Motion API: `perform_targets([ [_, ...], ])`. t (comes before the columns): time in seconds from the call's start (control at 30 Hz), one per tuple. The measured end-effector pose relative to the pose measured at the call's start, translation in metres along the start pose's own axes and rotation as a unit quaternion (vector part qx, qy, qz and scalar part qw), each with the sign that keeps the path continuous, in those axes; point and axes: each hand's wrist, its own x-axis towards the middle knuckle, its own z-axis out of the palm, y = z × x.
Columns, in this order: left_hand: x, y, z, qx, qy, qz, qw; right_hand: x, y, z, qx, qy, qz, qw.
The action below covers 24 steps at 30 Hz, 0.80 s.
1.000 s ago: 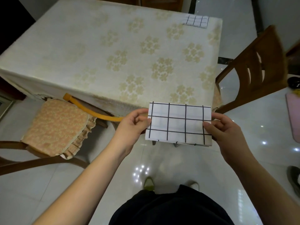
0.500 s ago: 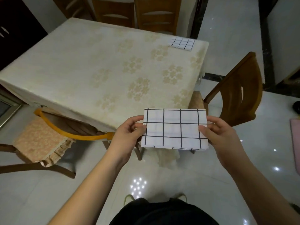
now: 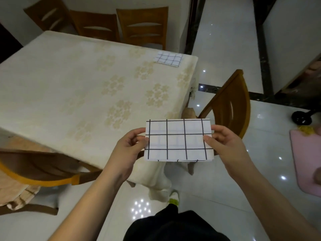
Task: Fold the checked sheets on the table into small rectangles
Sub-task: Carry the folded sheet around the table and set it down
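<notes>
Both arms outstretched, the left hand (image 3: 127, 148) and right hand (image 3: 225, 145) pinch opposite short edges of a folded checked sheet (image 3: 178, 140) held level between them.

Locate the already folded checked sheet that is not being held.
In the head view, the folded checked sheet lies on the table's far right corner, near the wooden chairs behind it.

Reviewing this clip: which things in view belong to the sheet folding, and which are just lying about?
Job: folded checked sheet pinched by left hand and right hand; second folded checked sheet on the table.

Lying about: wooden chairs, pink mat.
</notes>
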Motion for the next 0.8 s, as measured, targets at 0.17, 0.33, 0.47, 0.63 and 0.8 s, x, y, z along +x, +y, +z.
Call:
perform_targets([
  [0.17,0.047,0.017,0.044,-0.005,-0.036,0.003,0.999,0.034,-0.01,-0.032,-0.018,0.032,-0.002,0.999],
  [0.33,0.084,0.026,0.09,0.024,-0.077,-0.001,0.997,0.058,-0.012,-0.069,0.0,0.086,0.008,0.996],
  [0.47,0.103,0.026,0.13,0.04,-0.094,-0.003,0.995,0.077,-0.011,-0.101,0.009,0.105,0.023,0.994],
  [0.63,0.12,0.02,0.189,0.052,-0.096,-0.005,0.994,0.109,-0.007,-0.159,0.02,0.101,0.023,0.994],
  [0.8,0.129,0.013,0.254,0.055,-0.054,-0.001,0.997,0.15,-0.004,-0.222,0.023,0.045,0.019,0.999],
])
